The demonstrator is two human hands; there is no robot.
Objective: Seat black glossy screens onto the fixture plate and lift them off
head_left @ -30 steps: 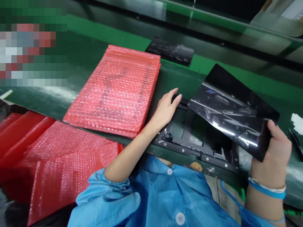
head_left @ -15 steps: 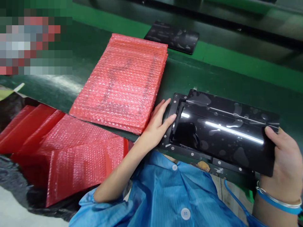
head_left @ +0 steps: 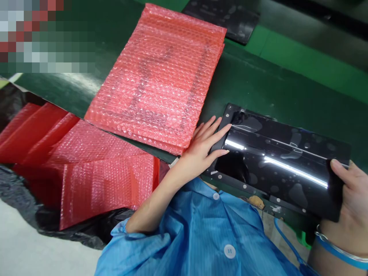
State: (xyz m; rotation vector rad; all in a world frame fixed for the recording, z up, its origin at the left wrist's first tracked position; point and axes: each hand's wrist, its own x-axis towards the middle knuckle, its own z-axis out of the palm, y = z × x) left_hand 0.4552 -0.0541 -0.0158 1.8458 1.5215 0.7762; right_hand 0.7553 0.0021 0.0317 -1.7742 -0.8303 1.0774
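A glossy black panel [head_left: 276,165], covered in clear film with bubbles and a long crease, lies over a black frame [head_left: 228,181] dotted with small round silver spots. My right hand [head_left: 353,191] grips the panel's right end, thumb on top; its other fingers are hidden beneath. My left hand [head_left: 198,151] is spread at the left end, forefinger and thumb tips at the panel's left edge, the palm beside the frame. Just left of that hand, a stack of red bubble-wrap pouches [head_left: 158,84] lies on the bench, with dark shapes showing through the top one.
Loose red bubble-wrap bags [head_left: 106,188] fill a black plastic bag [head_left: 94,228] below the bench edge at left. Another black panel [head_left: 230,17] lies farther back on the green bench [head_left: 276,84]. A blue cord [head_left: 287,239] hangs near my right wrist.
The panel now covers the frame's inner edge that showed at its left end. My left fingers have spread and reached over to the panel's edge. The whole view has shifted slightly.
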